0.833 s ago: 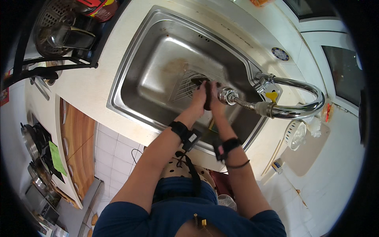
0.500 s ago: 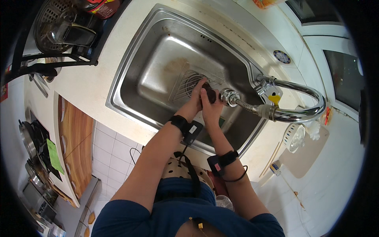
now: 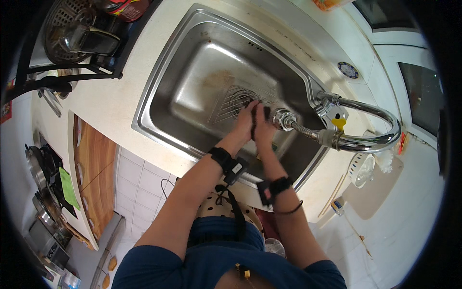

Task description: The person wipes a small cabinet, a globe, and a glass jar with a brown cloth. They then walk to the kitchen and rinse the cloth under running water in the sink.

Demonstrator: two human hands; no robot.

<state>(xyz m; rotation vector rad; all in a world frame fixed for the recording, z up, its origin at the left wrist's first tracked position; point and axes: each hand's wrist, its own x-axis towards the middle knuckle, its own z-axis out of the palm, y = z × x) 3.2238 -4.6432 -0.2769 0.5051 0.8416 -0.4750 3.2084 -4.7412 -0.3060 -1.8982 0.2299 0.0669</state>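
Note:
A dark brown object (image 3: 266,113) is pressed between my two hands over the stainless steel sink (image 3: 159,79); its kind cannot be made out, as the fingers cover most of it. My left hand (image 3: 244,124) closes on it from the left. On the other side my right hand (image 3: 263,129) grips it, just beside the spray head (image 3: 284,119) of the chrome faucet (image 3: 380,113). Beneath the hands, a wire rack (image 3: 226,108) lies on the sink bottom. No water stream can be seen.
The faucet arches in from the right, close to my right hand. A white perforated basket (image 3: 357,168), a cutting board (image 3: 380,188) and chopsticks (image 3: 332,195) lie on the right. A black rack (image 3: 96,74) with kitchenware stands at the upper left.
My right hand has turned and moved up alongside the left, now pressed closer to it. The dark brown object is more covered than before. The view has shifted slightly.

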